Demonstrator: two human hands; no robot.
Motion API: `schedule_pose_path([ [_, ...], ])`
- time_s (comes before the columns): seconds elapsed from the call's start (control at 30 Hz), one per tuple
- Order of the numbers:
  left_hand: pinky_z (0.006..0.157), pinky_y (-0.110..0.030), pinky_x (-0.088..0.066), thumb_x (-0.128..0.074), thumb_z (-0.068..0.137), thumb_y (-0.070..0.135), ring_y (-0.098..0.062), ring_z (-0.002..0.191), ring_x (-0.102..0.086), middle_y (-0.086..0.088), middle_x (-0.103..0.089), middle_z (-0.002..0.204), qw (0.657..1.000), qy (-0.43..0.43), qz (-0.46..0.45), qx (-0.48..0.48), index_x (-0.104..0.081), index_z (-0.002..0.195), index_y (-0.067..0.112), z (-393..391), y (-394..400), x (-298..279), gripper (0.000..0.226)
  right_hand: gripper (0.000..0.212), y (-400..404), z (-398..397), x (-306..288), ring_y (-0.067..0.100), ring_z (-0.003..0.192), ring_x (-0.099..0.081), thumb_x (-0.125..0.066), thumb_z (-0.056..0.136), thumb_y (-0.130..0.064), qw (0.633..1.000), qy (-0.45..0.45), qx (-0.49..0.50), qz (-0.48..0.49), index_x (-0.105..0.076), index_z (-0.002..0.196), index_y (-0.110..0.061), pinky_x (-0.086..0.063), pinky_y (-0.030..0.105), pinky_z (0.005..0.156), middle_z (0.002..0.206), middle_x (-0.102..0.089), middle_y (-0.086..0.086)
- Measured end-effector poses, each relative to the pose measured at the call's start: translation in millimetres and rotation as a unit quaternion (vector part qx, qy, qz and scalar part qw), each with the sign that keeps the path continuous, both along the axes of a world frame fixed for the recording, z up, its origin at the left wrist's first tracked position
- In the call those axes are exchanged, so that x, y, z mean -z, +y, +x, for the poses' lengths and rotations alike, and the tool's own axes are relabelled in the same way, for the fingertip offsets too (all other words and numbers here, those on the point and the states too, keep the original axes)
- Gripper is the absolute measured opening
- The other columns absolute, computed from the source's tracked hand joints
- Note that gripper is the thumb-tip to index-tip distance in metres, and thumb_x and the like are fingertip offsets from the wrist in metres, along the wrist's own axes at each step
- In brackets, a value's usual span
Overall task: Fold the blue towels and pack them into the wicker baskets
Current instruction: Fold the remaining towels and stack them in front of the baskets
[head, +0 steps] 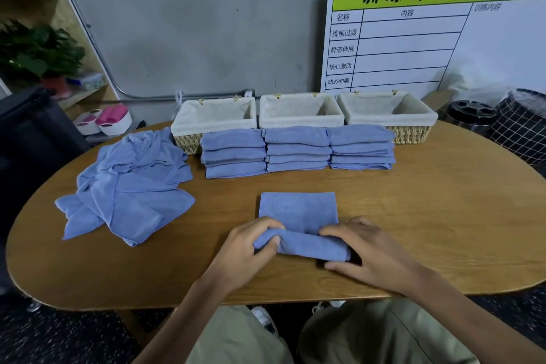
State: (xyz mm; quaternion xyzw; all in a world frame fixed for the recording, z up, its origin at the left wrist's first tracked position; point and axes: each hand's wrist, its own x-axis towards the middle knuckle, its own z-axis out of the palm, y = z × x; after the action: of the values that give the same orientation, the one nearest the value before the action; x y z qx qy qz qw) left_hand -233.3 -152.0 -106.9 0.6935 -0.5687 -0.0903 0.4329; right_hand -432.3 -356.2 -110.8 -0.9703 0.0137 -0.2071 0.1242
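**Folding on, baskets still bare**

Rolling the near edge of the towel (298, 210) over, my left hand (245, 248) and right hand (369, 248) both pinching it. Three folded stacks (297, 149) wait by the empty baskets (301, 111); a loose heap (130, 183) remains.

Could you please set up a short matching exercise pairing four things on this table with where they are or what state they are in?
Things:
1. Loose towel pile
2. Three folded stacks
3. Wicker baskets
4. Towel in the hands

States:
A. Lined, no towels visible inside, along the far edge
B. Being folded, near edge
C. Unfolded, at the left
D. Just in front of the baskets

Pairs: 1-C, 2-D, 3-A, 4-B
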Motion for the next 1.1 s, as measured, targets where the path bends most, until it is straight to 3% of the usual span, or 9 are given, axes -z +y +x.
schedule_pose_path([
  [0.1,0.070,-0.015,-0.044,-0.055,0.101,0.016,-0.007,0.088,-0.063,0.021,-0.063,0.099,0.998,0.051,-0.011,-0.046,-0.055,0.101,0.038,-2.8,-6.2,-11.9,0.022,0.036,2.3,10.9,-5.8,-0.002,0.092,-0.056,-0.051,0.087,-0.069,0.987,-0.028,0.042,0.153,-0.049,0.117,-0.048,-0.042,0.016,0.076,0.103,-0.065,-0.022],
  [0.2,0.071,-0.023,-0.047,-0.051,0.102,0.034,-0.005,0.090,-0.063,0.022,-0.063,0.096,0.993,0.059,-0.026,-0.096,-0.045,0.105,0.043,5.7,-30.4,-23.2,0.011,0.024,-2.0,31.5,-11.5,0.011,0.068,-0.062,-0.054,0.090,-0.062,0.959,-0.078,0.082,0.259,-0.054,0.104,-0.042,-0.047,0.032,0.063,0.080,-0.066,-0.005],
  [0.33,0.071,-0.035,-0.054,-0.050,0.102,0.042,-0.013,0.084,-0.065,0.008,-0.065,0.105,0.987,0.021,0.020,-0.158,-0.044,0.112,0.032,33.3,-69.6,-25.2,0.015,0.014,-14.9,57.5,-15.3,0.019,0.078,-0.064,-0.058,0.098,-0.040,0.923,-0.085,0.141,0.347,-0.059,0.101,-0.026,-0.049,0.043,0.068,0.088,-0.067,-0.001],
  [0.47,0.059,-0.041,-0.050,-0.051,0.102,0.037,-0.019,0.066,-0.060,-0.004,-0.065,0.086,0.974,-0.076,0.090,-0.195,-0.045,0.105,0.024,41.1,-83.1,-14.5,0.015,0.010,-21.5,65.9,-9.6,0.006,0.073,-0.055,-0.063,0.095,-0.030,0.936,-0.049,0.172,0.303,-0.058,0.097,-0.022,-0.040,0.021,0.061,0.085,-0.061,-0.004],
  [0.6,0.046,-0.028,-0.029,-0.047,0.103,0.038,-0.011,0.054,-0.046,0.010,-0.049,0.067,0.934,-0.215,0.119,-0.260,-0.045,0.107,0.025,32.3,-83.3,-10.8,0.014,0.020,-22.4,69.0,-3.6,0.006,0.095,-0.056,-0.062,0.094,-0.037,0.950,-0.019,0.193,0.244,-0.059,0.112,-0.030,-0.046,0.025,0.078,0.108,-0.057,-0.010],
  [0.77,0.063,-0.031,-0.038,-0.058,0.098,0.037,-0.021,0.082,-0.053,-0.002,-0.053,0.098,0.904,-0.300,0.102,-0.287,-0.060,0.109,0.022,34.9,-80.6,-18.5,0.019,0.026,-26.8,68.9,-10.7,0.007,0.098,-0.058,-0.060,0.094,-0.047,0.949,0.034,0.219,0.223,-0.064,0.116,-0.034,-0.051,0.034,0.081,0.111,-0.062,-0.015],
  [0.9,0.064,-0.031,-0.042,-0.054,0.100,0.034,-0.016,0.079,-0.053,0.006,-0.052,0.092,0.934,-0.299,0.032,-0.194,-0.067,0.101,0.026,-4.7,-72.8,-21.7,0.015,0.013,-21.6,67.0,-13.2,0.007,0.074,-0.058,-0.068,0.088,-0.042,0.930,-0.007,0.239,0.280,-0.059,0.093,-0.033,-0.044,0.033,0.063,0.084,-0.063,-0.014],
  [1.0,0.075,-0.033,-0.047,-0.039,0.099,0.048,-0.013,0.090,-0.053,0.013,-0.055,0.094,0.965,-0.168,0.073,-0.188,-0.071,0.105,0.033,-9.0,-67.4,-7.2,0.035,0.023,-9.2,57.5,-12.3,0.011,0.062,-0.054,-0.073,0.082,-0.035,0.914,-0.034,0.244,0.322,-0.052,0.082,-0.026,-0.041,0.036,0.059,0.068,-0.059,-0.007],
  [1.1,0.086,-0.035,-0.046,-0.054,0.093,0.050,-0.009,0.096,-0.053,0.018,-0.059,0.096,0.972,-0.103,0.068,-0.198,-0.073,0.095,0.034,2.7,-70.8,-5.8,0.024,0.023,6.5,43.3,-13.8,0.004,0.058,-0.052,-0.075,0.080,-0.034,0.917,-0.007,0.203,0.345,-0.055,0.075,-0.024,-0.041,0.032,0.060,0.064,-0.059,-0.013],
])
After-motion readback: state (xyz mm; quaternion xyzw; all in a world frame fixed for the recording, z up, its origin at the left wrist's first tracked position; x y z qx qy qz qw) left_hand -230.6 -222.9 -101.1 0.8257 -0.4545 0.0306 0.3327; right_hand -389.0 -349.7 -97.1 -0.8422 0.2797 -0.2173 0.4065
